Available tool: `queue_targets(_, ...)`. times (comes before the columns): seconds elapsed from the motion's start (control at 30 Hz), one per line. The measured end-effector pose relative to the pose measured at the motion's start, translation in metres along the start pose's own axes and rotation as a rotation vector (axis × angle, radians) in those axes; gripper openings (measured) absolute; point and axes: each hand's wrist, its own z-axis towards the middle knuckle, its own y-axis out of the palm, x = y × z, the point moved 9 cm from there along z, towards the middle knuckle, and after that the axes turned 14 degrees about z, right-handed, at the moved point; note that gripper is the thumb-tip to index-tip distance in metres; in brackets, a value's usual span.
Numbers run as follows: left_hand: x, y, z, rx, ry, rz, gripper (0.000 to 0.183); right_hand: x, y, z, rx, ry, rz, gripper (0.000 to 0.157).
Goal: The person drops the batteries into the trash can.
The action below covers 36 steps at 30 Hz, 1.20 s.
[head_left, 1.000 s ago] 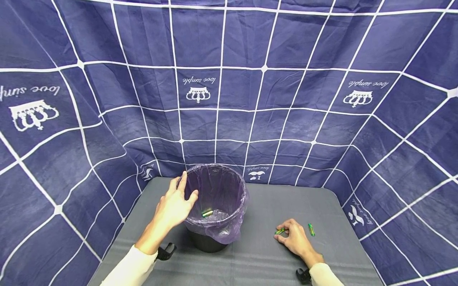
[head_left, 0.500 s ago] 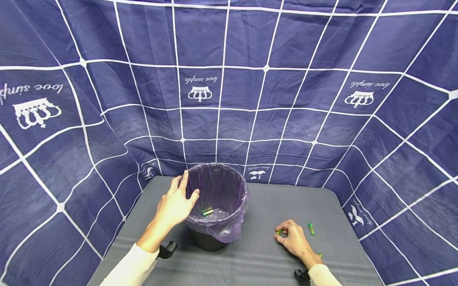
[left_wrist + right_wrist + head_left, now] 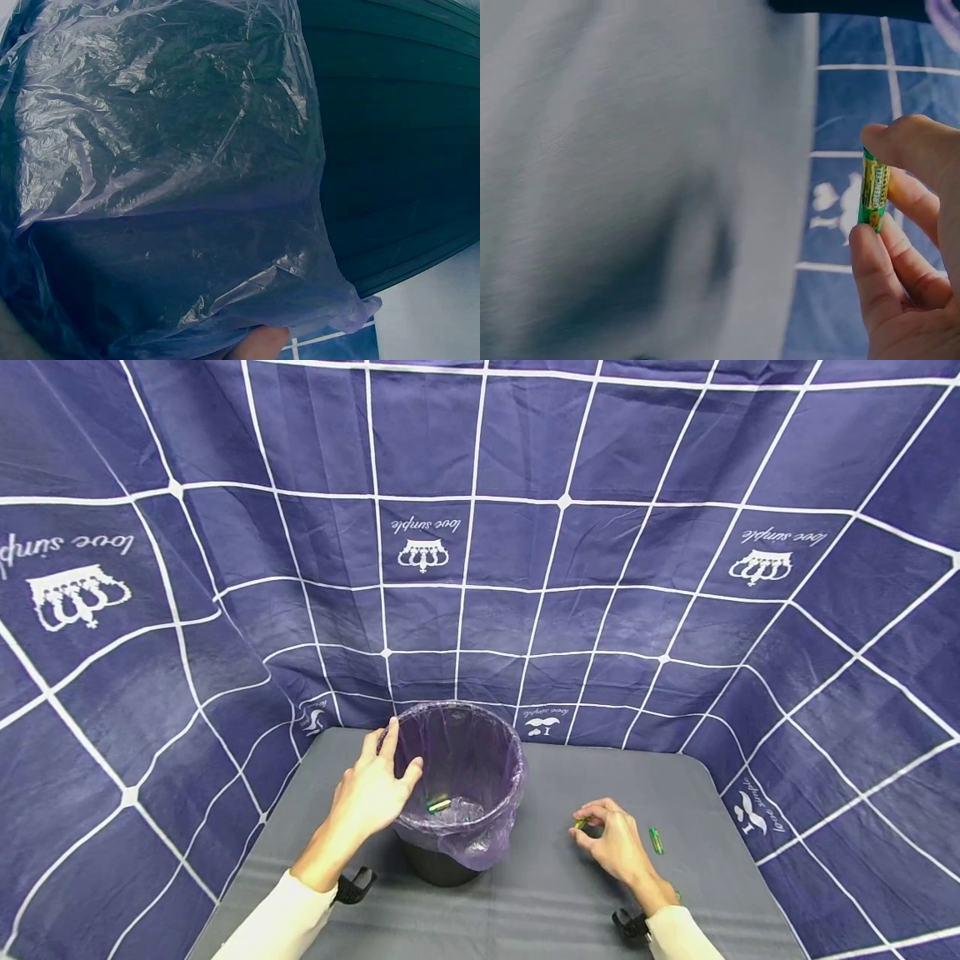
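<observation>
In the head view, a dark trash bin (image 3: 438, 867) with a purple plastic bag (image 3: 480, 839) folded over its rim stands left of centre. My left hand (image 3: 367, 793) rests at the bin's left rim, fingers fairly straight and thumb spread over the opening; a fingertip (image 3: 259, 345) shows against the bag in the left wrist view. Inside the bin lies a green and gold battery (image 3: 439, 806). My right hand (image 3: 615, 843) pinches a small green and yellow battery (image 3: 874, 190) by its two ends, between thumb and fingers, above the table.
Another green battery (image 3: 656, 841) lies on the grey table (image 3: 555, 910), right of my right hand. A bit of green (image 3: 678, 895) shows beside the right wrist, mostly hidden. A blue curtain with white lines (image 3: 525, 543) encloses the back and sides.
My right hand has taken the battery up from the table and moved slightly away from me with it. The left hand stays at the bin's rim. The head view has shifted slightly.
</observation>
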Motion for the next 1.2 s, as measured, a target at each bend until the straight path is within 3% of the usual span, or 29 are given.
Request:
queue_targets(0.5,0.001,-0.001,-0.001,0.007,0.001,0.002,0.090,-0.103,-0.023,0.060,0.059,-0.292,0.016,0.027)
queue_targets(0.83,0.000,-0.001,-0.002,0.001,-0.008,-0.006,0.089,-0.171,-0.025,0.092,0.020,-0.401,0.085,0.028)
queue_targets(1.2,0.001,-0.001,0.000,-0.009,-0.008,-0.013,0.089,-0.231,-0.015,0.121,-0.034,-0.495,0.124,0.027)
